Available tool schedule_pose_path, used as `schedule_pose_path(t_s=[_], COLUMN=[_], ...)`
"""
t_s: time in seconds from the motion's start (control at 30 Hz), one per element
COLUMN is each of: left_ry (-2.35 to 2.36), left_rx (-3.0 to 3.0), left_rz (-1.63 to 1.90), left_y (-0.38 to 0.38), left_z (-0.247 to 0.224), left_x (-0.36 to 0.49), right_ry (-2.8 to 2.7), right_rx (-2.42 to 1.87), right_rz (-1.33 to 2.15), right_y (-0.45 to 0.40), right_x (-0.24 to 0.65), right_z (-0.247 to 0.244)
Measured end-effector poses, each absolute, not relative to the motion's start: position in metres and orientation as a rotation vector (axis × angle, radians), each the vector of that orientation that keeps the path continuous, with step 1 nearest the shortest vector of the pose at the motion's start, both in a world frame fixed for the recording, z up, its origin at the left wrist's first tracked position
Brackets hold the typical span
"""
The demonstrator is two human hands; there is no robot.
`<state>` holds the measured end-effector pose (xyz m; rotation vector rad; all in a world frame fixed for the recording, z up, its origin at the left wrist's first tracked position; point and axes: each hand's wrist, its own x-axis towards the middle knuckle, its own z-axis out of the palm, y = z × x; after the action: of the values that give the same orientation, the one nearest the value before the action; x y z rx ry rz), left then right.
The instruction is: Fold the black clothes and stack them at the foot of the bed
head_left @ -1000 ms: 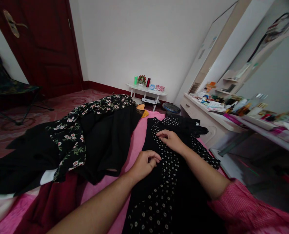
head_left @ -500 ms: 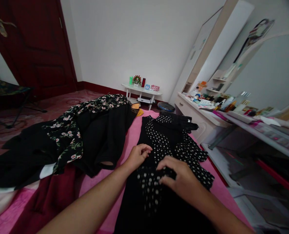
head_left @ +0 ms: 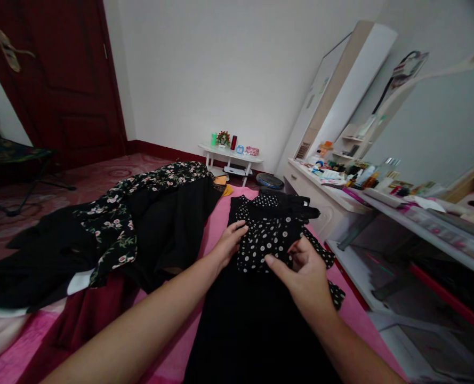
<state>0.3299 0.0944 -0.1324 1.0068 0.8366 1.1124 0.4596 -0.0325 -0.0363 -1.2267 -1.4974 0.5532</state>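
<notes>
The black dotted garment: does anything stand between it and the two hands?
Nothing visible stands between them. The right hand is right at the black dotted garment, its thumb over the dots, and the left hand is at its left edge. The floral garment lies apart, further left, blocking neither.

The dress (head_left: 256,301) is coloured black and dotted in white over its upper part (plain black is seen below). The black top (head_left: 119,224) is patterned with pink-and-white flowers and green leaves. The sheet (head_left: 217,221) is dyed pink, the cloth (head_left: 82,320) maroon. The door (head_left: 69,74) is finished in dark red, the chair (head_left: 13,153) printed in camouflage. The wall (head_left: 205,64) and table (head_left: 205,147) are coloured white, the cup (head_left: 214,139) green, the canister (head_left: 233,142) red.
</notes>
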Motion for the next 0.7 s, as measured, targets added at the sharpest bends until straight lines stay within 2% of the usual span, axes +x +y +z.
schedule_pose_path(t_s=[0.17, 0.3, 0.37, 0.47, 0.57, 0.7], left_ry=[1.010, 1.136, 1.180, 1.249, 1.322, 1.372], left_rx=[1.099, 1.202, 1.266, 1.354, 1.406, 1.425], left_rz=[1.131, 1.100, 1.103, 1.133, 1.178, 1.219], left_y=[0.105, 0.104, 0.108, 0.123, 0.145, 0.178], left_z=[-0.139, -0.147, -0.148, -0.148, -0.150, -0.153], left_x=[0.321, 0.316, 0.317, 0.323, 0.330, 0.342], right_ry=[-1.875, -2.288, -2.245, -2.021, -1.873, -1.790], right_rx=[-1.312, -0.938, -0.977, -1.292, -1.502, -1.798], right_rz=[0.642, 1.017, 1.040, 0.808, 0.407, 0.340], right_y=[-0.078, -0.094, -0.084, -0.041, 0.019, 0.083], right_x=[0.454, 0.461, 0.466, 0.478, 0.498, 0.517], right_z=[-0.077, -0.096, -0.092, -0.086, -0.095, -0.124])
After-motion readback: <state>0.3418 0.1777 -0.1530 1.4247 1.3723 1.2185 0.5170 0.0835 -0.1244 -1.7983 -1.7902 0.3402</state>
